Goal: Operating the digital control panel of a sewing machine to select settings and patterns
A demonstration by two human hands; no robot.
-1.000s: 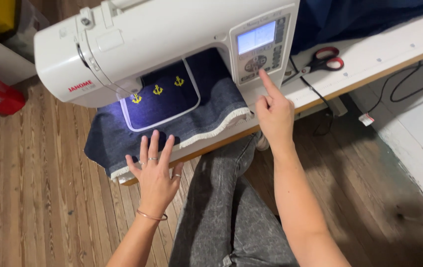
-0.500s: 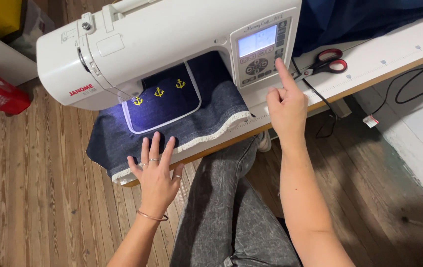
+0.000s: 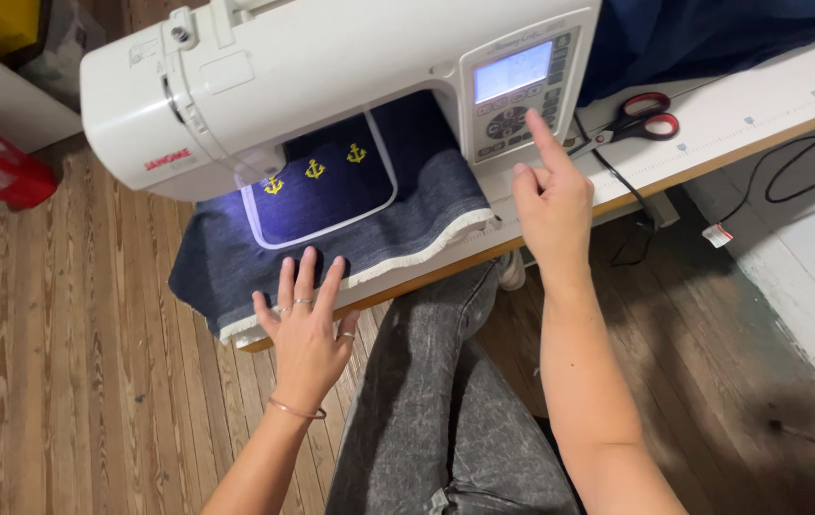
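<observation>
While the right hand (image 3: 552, 195) points 1 finger at the embroidery machine (image 3: 331, 76) control panel (image 3: 520, 95), other fingers curled, holding nothing, the step looks like machine setting. Left hand (image 3: 307, 329), fingers spread flat, steadies denim fabric (image 3: 379, 229) at 6 o'clock of the hoop (image 3: 321, 191); next calls for an accurate button press.

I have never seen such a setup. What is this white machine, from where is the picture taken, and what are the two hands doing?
The picture comes from a camera on the person's head, looking down at their own hands and lap. The white machine is a sewing and embroidery machine with a small screen. Under it lies dark blue denim fabric in a white hoop, with three yellow anchors stitched. The left hand lies flat on the fabric edge. The right hand holds nothing; its index finger points at the buttons below the screen. Red-handled scissors lie on the table.
</observation>
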